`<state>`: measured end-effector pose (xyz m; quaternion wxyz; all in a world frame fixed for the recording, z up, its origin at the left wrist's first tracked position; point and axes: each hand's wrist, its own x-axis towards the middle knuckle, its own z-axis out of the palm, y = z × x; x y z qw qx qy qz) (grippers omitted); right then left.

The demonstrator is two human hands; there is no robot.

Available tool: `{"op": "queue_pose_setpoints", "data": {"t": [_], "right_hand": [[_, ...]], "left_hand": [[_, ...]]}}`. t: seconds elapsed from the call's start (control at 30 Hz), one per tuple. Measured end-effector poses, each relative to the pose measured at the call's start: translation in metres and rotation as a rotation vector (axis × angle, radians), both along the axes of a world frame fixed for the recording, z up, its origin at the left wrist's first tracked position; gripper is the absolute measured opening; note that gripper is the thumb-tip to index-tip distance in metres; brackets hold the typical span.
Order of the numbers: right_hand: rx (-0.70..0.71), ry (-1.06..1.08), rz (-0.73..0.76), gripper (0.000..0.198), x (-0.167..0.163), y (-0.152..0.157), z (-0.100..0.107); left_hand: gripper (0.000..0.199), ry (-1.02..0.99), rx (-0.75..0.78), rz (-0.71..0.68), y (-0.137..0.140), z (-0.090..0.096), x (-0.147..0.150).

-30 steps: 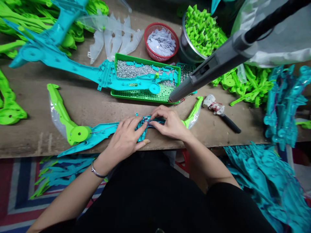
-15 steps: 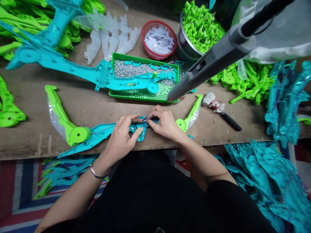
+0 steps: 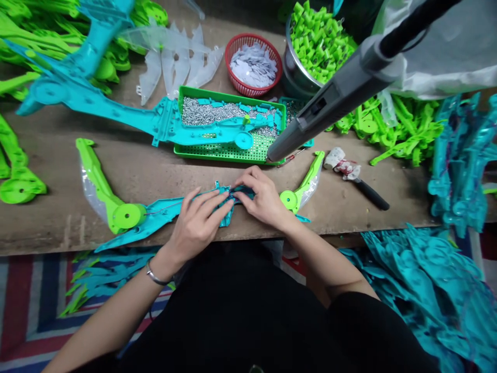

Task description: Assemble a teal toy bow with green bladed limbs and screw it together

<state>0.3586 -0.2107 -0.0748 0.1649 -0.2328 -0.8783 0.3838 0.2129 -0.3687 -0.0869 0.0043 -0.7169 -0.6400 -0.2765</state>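
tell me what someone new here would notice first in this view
Probably the long grey tool slanting in from the upper right, its tip seen against the right end of the green tray. The heap of bright green pieces in the metal bowl at the top would likely stand out too. Lower down, the left hand and right hand sit close together on a blue part with curved lime-green limbs at both ends.

Blue frame [image 3: 165, 210]: middle hidden under left hand [image 3: 198, 220] and right hand [image 3: 264, 199]; can't tell what's at the fingertips. Grey tool's [image 3: 330, 96] black cord [image 3: 417, 26] cut off, far edge.
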Motion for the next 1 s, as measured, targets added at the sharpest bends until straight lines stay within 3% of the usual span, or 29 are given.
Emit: {"op": "queue_pose_setpoints", "data": {"t": [0.13,0.27,0.47,0.6,0.77,1.0], "right_hand": [[0.056,0.024,0.086,0.022,0.002,0.001,-0.004],[0.080,0.012,0.104,0.022,0.004,0.002,-0.006],[0.114,0.020,0.093,0.020,0.005,0.001,-0.007],[0.070,0.050,0.084,0.020,0.006,-0.001,-0.001],[0.022,0.021,0.081,0.012,0.006,0.002,0.003],[-0.005,0.017,0.073,0.022,0.006,0.006,0.003]], "left_hand": [[0.032,-0.093,-0.035,0.227,0.004,0.003,0.008],[0.025,-0.086,-0.147,0.244,0.010,0.006,0.012],[0.021,-0.189,-0.138,0.282,0.013,0.007,0.013],[0.024,-0.066,-0.107,0.251,0.014,0.006,0.014],[0.029,0.102,-0.136,0.111,0.022,0.008,0.005],[0.037,0.114,-0.129,-0.089,0.020,0.003,-0.022]]}}
